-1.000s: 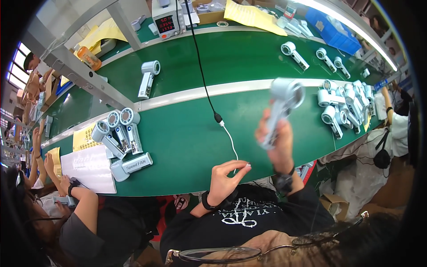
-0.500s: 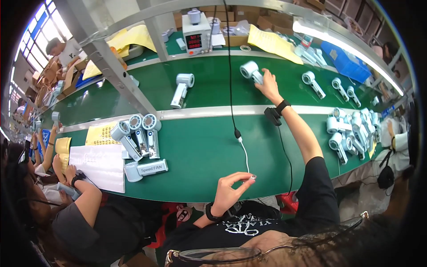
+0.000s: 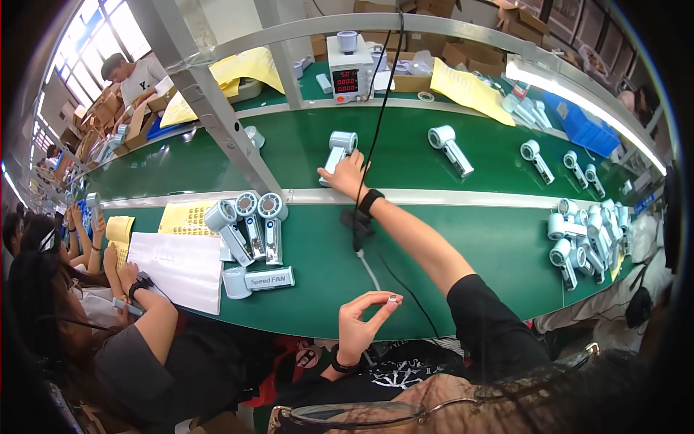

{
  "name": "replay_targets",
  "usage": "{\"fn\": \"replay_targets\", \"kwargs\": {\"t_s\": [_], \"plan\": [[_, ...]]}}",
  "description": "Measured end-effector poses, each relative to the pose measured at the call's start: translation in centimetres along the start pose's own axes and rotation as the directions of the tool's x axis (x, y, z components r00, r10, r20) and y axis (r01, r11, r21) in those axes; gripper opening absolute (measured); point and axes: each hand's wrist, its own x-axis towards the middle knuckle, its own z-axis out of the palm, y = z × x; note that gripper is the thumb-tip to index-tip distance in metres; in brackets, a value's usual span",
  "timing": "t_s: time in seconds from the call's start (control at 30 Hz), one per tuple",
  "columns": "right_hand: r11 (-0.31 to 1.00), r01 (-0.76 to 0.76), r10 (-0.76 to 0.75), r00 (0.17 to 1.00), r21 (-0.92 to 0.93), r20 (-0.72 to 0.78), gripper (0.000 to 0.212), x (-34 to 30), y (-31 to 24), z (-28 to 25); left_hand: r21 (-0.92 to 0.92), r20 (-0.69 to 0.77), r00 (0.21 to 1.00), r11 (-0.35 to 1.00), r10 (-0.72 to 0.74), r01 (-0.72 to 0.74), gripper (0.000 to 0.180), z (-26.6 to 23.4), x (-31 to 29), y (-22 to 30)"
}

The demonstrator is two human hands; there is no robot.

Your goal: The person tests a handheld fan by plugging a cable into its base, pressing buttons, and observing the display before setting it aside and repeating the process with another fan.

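Observation:
My right hand (image 3: 347, 176) reaches across the green bench to the far conveyor belt (image 3: 405, 155). Its fingers close round the handle of a white handheld fan (image 3: 341, 145) lying there. A black wristband sits on that wrist. My left hand (image 3: 360, 323) is raised near the bench's front edge, with thumb and forefinger pinching a small pale part (image 3: 391, 297). A second white fan (image 3: 448, 147) lies on the belt to the right of my right hand.
Three white fans (image 3: 249, 226) and a boxed one lie at bench left, next to a white sheet (image 3: 177, 267) under a neighbour's hand. Several fans (image 3: 587, 239) are piled at the right. A black cable (image 3: 377, 123) hangs from above; a slanted metal post (image 3: 217, 123) crosses the belt.
My right hand carried a fan to the belt, let it go there, then shifted left onto the neighbouring fan. My left hand has kept its pinch on the small part.

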Motion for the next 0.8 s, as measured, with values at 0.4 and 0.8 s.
{"fn": "replay_targets", "kwargs": {"t_s": [0.4,0.8], "plan": [[0.867,0.116,-0.18,0.98,0.484,0.088,0.069,-1.8,8.1,-10.5,-0.103,-0.009,1.0,0.994,-0.027,0.026,0.014,0.1,-0.5,-0.3],[-0.138,-0.469,0.02,0.879,0.873,0.475,0.061,-18.4,13.6,-27.5,0.017,0.218,0.975,0.999,-0.038,0.035,0.016,6.5,0.0,-2.7]]}}
